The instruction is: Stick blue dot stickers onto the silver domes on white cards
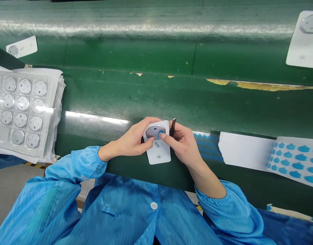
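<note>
Above the near edge of the green surface (125, 98), the left hand (134, 137) pinches a white rectangular plate with a silver octagonal disc (158, 153) by its left side; the right hand (183, 143), fingers curled around a dark slim tool (173, 127), presses its thumb near the disc's small blue dot (160, 132).

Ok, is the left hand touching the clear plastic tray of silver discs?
Apart: the head view shows green table between left hand and tray.
</note>
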`<state>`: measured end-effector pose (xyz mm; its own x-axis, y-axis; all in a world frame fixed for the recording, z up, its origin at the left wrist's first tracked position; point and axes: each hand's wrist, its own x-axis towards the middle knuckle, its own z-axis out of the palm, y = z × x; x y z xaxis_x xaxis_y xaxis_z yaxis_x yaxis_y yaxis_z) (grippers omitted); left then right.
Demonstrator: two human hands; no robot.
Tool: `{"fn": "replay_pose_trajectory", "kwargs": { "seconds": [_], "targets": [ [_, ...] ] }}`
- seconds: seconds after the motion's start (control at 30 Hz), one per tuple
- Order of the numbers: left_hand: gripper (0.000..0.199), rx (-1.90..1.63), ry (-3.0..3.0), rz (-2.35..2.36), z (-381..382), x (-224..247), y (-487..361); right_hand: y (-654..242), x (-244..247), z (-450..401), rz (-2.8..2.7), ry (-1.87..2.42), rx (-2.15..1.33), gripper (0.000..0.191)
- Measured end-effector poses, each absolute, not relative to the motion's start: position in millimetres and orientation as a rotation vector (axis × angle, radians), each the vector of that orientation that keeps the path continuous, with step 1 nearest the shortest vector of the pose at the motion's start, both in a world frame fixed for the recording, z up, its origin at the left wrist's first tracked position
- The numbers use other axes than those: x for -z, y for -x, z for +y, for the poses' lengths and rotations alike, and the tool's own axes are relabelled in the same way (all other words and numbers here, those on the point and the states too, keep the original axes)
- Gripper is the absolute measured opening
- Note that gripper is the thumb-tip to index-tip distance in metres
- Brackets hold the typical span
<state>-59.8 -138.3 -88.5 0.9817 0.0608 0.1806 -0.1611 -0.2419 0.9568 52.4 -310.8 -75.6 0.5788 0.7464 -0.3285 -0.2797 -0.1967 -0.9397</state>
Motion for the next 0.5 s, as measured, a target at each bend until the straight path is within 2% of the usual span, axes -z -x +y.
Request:
{"fn": "replay_pose_trajectory", "kwargs": {
  "seconds": [0.17, 0.33, 0.5],
  "targets": [
    [0.044, -0.189, -1.786, -0.083, -138.2, 88.7, 59.7, -51.8, 75.4, -310.6, -0.438, 1.539, -0.911, 0.024],
    [0.044, -0.188, -1.765, -0.103, -139.1, 87.0, 60.4, -49.5, 73.2, -307.8, -0.465, 1.566, -0.857, 0.033],
    [0.042, -0.017, -1.512, 0.082, -136.3, 83.0, 61.3, -48.7, 73.3, -308.7, -0.461, 1.539, -0.869, 0.036]
  ]
}}
